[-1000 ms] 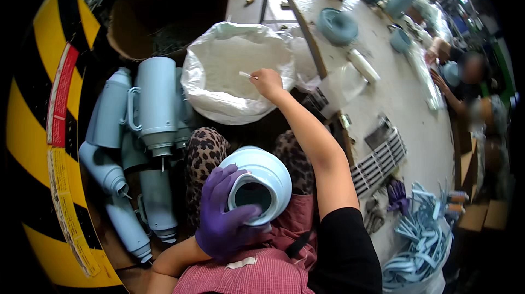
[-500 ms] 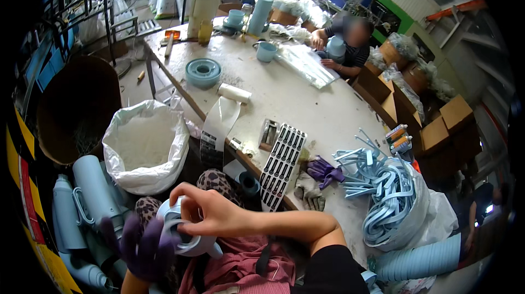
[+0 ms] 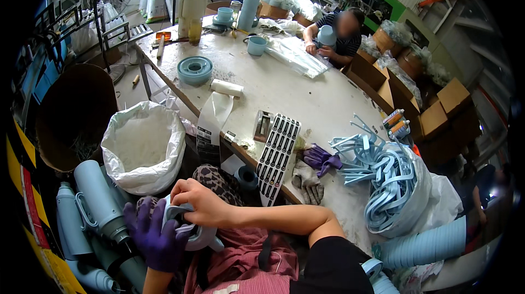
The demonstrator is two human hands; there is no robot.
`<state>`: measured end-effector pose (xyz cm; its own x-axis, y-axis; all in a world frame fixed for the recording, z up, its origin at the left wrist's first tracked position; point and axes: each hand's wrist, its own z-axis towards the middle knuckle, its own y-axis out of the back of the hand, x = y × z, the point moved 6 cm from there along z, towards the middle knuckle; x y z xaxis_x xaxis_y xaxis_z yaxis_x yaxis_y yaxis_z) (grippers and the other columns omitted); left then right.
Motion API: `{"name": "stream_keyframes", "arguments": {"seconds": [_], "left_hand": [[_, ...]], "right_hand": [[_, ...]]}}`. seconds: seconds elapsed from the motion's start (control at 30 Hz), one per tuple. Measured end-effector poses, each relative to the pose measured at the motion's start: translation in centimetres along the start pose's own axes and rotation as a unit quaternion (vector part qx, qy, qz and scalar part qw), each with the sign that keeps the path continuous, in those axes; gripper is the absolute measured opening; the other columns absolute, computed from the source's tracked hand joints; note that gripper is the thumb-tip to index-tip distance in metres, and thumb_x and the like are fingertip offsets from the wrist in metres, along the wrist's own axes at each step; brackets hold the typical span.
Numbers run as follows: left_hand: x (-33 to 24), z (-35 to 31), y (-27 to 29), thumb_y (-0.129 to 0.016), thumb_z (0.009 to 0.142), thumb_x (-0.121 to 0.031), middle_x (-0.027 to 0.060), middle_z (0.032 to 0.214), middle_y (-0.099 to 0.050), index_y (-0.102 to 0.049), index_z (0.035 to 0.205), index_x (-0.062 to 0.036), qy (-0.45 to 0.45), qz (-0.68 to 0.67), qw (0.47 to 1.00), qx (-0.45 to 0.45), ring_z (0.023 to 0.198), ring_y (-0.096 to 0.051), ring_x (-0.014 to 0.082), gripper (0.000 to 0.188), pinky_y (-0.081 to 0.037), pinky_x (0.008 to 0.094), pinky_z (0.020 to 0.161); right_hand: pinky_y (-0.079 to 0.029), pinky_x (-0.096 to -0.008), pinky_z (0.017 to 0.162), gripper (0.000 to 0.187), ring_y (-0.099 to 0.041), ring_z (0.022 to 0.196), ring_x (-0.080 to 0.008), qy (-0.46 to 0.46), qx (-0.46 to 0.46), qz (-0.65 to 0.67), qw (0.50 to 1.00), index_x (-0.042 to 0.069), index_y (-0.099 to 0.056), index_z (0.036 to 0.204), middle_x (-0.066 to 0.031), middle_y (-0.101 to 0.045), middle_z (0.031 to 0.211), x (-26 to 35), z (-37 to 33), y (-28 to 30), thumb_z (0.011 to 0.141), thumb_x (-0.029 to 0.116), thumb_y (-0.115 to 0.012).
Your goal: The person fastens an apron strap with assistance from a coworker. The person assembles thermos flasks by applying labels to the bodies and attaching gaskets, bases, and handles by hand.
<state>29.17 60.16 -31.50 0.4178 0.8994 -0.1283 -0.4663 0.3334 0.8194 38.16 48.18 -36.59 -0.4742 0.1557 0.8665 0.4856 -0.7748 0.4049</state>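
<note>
Low in front of me, over my lap, is a light blue plastic jug part [image 3: 203, 237] with a round rim. My left hand [image 3: 156, 236], in a purple glove, is pressed round its left side, fingers bent. From the right my bare right hand [image 3: 201, 202] reaches over the top and grips the rim, fingertips curled into the opening. The hands hide much of the part. Just left of the glove lie several light blue bottle-shaped casings [image 3: 97, 193].
A white bag [image 3: 143, 176] stands left of the table [image 3: 284, 94]. On the tabletop are a black-and-white label sheet [image 3: 280, 149], gloves [image 3: 309, 180] and a bundle of blue straps [image 3: 391, 193]. Across it, a person [image 3: 343, 34] handles a blue piece. Cardboard boxes [image 3: 437, 122] stand right.
My gloved left hand has closed in against the jug part; it was blurred and further off before. My right fingers reach deeper into the rim. The view has shifted slightly.
</note>
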Motion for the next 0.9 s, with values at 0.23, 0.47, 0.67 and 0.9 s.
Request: {"name": "stream_keyframes", "arguments": {"seconds": [0.23, 0.47, 0.67, 0.9], "left_hand": [[-0.6, -2.5, -3.6, -0.048, 0.088, -0.072, 0.0245, 0.129, -0.057, -0.063, 0.108, 0.0010, 0.046, 0.055, 0.995, 0.072, 0.121, -0.055, 0.0438, 0.077, -0.035, 0.0638, 0.108], [-1.6, -1.9, -4.1, -0.070, 0.078, -0.053, 0.0234, 0.134, -0.055, -0.064, 0.117, -0.0038, 0.095, 0.044, 0.987, 0.121, 0.129, -0.049, 0.0431, 0.063, -0.032, 0.0610, 0.110], [-1.2, -1.3, -4.8, -0.074, 0.074, -0.055, 0.0270, 0.136, -0.053, -0.065, 0.119, -0.0023, 0.084, 0.066, 0.989, 0.105, 0.131, -0.047, 0.0447, 0.070, -0.030, 0.0644, 0.111], [-1.4, 0.3, -5.1, -0.070, 0.080, -0.056, 0.0237, 0.126, -0.059, -0.065, 0.113, 0.0008, 0.036, 0.085, 0.992, 0.084, 0.121, -0.053, 0.0442, 0.066, -0.037, 0.0598, 0.108]], "right_hand": [[-0.043, -0.0397, 0.096, 0.030, -0.048, 0.106, -0.0327, -0.059, -0.011, -0.065, 0.996, 0.004, -0.067, 0.099, -0.0117, -0.053, 0.107, -0.8, -0.4, -1.2, 0.071, -0.004, -0.063], [-0.054, -0.0429, 0.090, 0.024, -0.053, 0.122, -0.0329, 0.099, 0.235, -0.215, 0.943, 0.016, -0.082, 0.084, -0.0156, -0.058, 0.140, 2.0, -1.0, 1.2, 0.080, 0.039, -0.077], [-0.054, -0.0414, 0.090, 0.022, -0.051, 0.122, -0.0335, 0.053, 0.340, -0.227, 0.911, 0.018, -0.082, 0.083, -0.0134, -0.055, 0.144, -0.4, 1.2, -0.1, 0.074, 0.038, -0.079], [-0.053, -0.0371, 0.087, 0.027, -0.053, 0.114, -0.0304, 0.089, 0.233, -0.340, 0.907, 0.003, -0.078, 0.089, -0.0106, -0.062, 0.128, -0.5, 1.9, 0.6, 0.071, 0.024, -0.076]]}}
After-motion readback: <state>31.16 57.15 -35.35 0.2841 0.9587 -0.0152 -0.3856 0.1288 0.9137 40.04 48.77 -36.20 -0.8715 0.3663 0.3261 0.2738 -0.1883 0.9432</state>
